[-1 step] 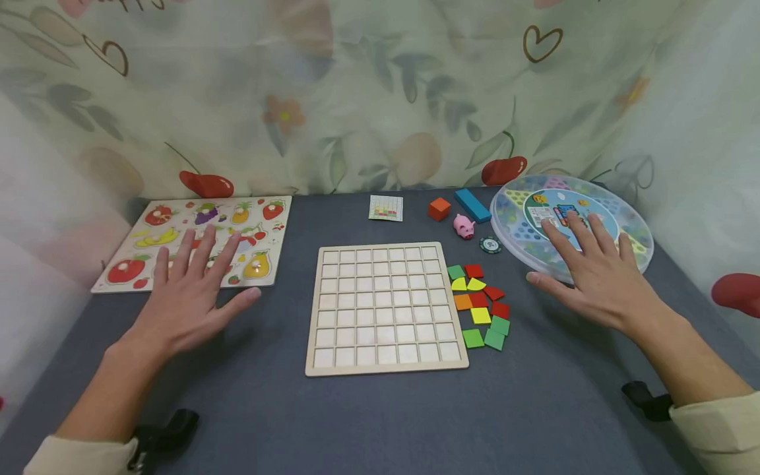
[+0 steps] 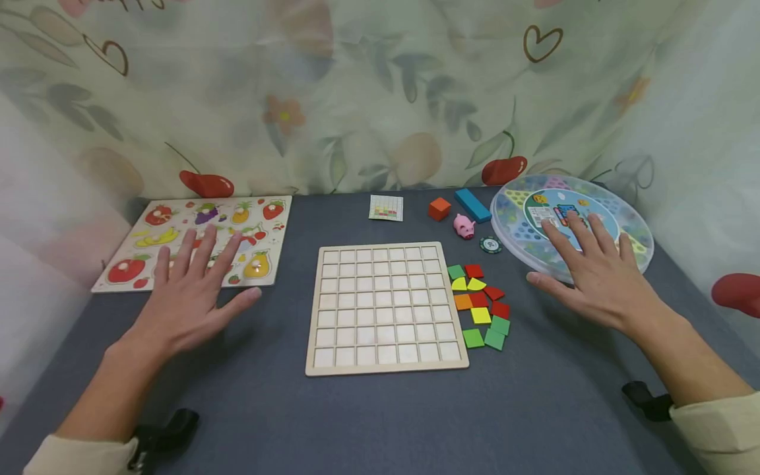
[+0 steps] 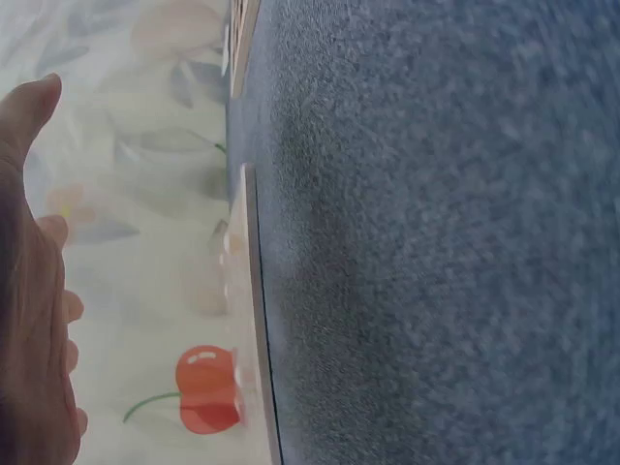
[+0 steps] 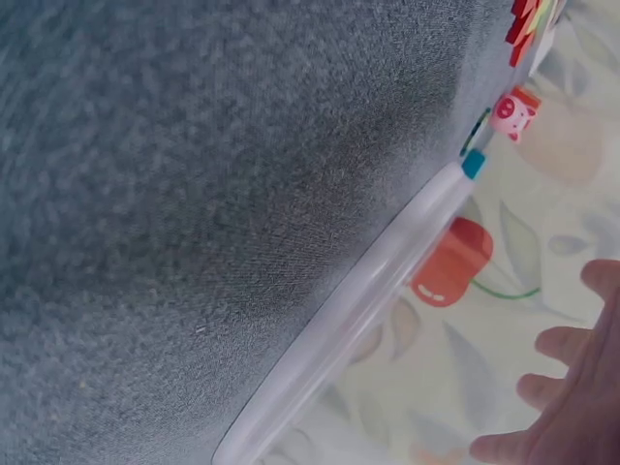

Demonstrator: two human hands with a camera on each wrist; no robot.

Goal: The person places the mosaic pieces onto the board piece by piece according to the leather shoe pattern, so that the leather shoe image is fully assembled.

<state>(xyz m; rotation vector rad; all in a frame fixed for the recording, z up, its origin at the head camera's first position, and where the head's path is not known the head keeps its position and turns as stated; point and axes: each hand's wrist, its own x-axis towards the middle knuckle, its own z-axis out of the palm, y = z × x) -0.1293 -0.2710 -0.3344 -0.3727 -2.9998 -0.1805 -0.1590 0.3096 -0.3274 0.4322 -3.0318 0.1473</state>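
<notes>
My left hand (image 2: 187, 300) is spread flat, palm down, and overlaps the near edge of the fruit picture board (image 2: 274, 247) in the head view. The left wrist view shows this hand (image 3: 34, 320) raised above the table. Fingers apart, my right hand (image 2: 600, 284) overlaps the round, clear-lidded game box (image 2: 537, 211); the right wrist view has it (image 4: 572, 387) above the table too. Neither hand holds anything. Between them lies a square wooden grid board (image 2: 388, 369) with rows of pale cells. Along its right side are several small coloured tiles (image 2: 481, 316).
Behind the grid board lies a small printed card (image 2: 386, 208). To its right are an orange cube (image 2: 439, 209), a blue block (image 2: 472, 205), a pink toy pig (image 2: 464, 226) and a poker chip (image 2: 490, 245). A patterned curtain (image 2: 356, 99) hangs along the table's back edge.
</notes>
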